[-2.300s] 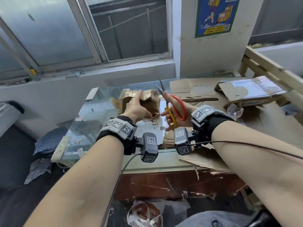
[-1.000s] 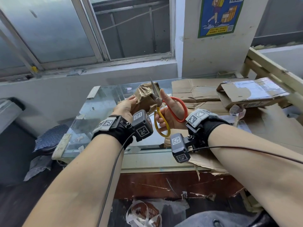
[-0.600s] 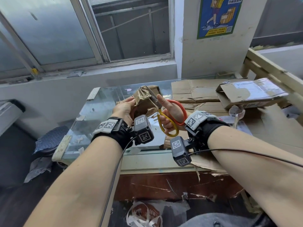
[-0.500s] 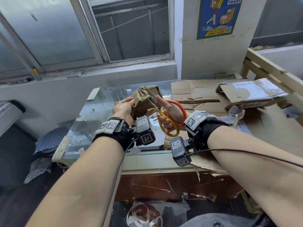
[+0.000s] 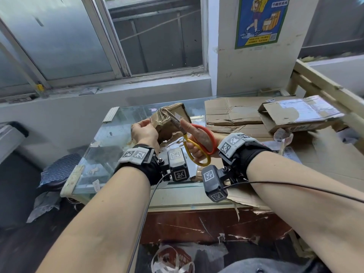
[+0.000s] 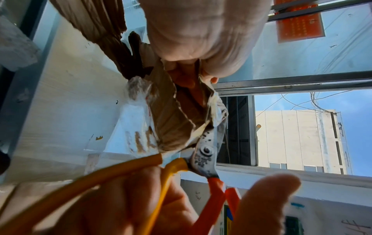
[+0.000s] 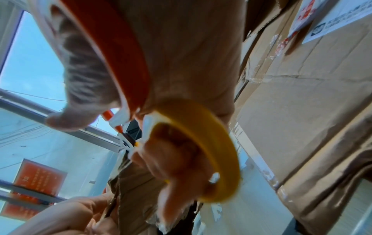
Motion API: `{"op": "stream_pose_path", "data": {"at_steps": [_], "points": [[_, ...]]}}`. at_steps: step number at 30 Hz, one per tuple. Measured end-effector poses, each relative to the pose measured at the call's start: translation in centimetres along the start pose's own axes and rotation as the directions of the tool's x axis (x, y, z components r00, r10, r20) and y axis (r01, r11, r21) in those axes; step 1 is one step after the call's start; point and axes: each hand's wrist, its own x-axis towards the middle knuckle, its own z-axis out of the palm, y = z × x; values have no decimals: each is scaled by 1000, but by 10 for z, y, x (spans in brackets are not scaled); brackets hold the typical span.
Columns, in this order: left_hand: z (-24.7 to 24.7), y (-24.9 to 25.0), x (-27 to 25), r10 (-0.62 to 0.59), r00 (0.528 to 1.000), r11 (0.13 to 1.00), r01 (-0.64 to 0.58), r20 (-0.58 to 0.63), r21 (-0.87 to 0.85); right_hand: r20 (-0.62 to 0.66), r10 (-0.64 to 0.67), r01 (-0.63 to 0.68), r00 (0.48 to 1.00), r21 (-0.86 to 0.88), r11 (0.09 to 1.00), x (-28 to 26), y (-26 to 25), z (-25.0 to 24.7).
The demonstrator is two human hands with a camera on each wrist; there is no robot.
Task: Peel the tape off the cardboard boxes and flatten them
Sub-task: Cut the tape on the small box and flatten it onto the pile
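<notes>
Small crumpled brown cardboard box (image 5: 171,120) with wrinkled clear tape is held up in the air over the glass-topped table (image 5: 106,146), between both hands. Left hand (image 5: 144,133) grips its left side, fingers (image 5: 142,123) curled round the edge. Right hand (image 5: 199,141) holds scissors with one orange and one yellow loop handle (image 5: 194,142), fingers through the loops, index finger straight along the blades. Blades lie against the box's taped top. Flattened brown cardboard sheets (image 5: 234,111) are stacked on the table's right side, behind the hands.
</notes>
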Motion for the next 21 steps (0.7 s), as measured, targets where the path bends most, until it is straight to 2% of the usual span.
{"op": "stream_pose_path", "data": {"at_steps": [2,5,10,15,21], "points": [[0,-1,3,21,1000,1000,-21,-16,-2,52,36,-37,998,13,999,2,0,2],[-4,-1,13,23,998,999,-26,-55,-47,79,30,-27,996,-45,999,9,5,-1],[-11,3,22,0,999,997,-3,-39,-77,155,60,-47,986,-84,995,12,9,-13],[-10,-1,16,-12,998,996,18,67,-90,77,54,-51,996,-45,998,10,6,-8],[-15,-1,24,-10,996,996,3,-88,-89,104,48,-41,993,-72,997,11,4,-1]]}}
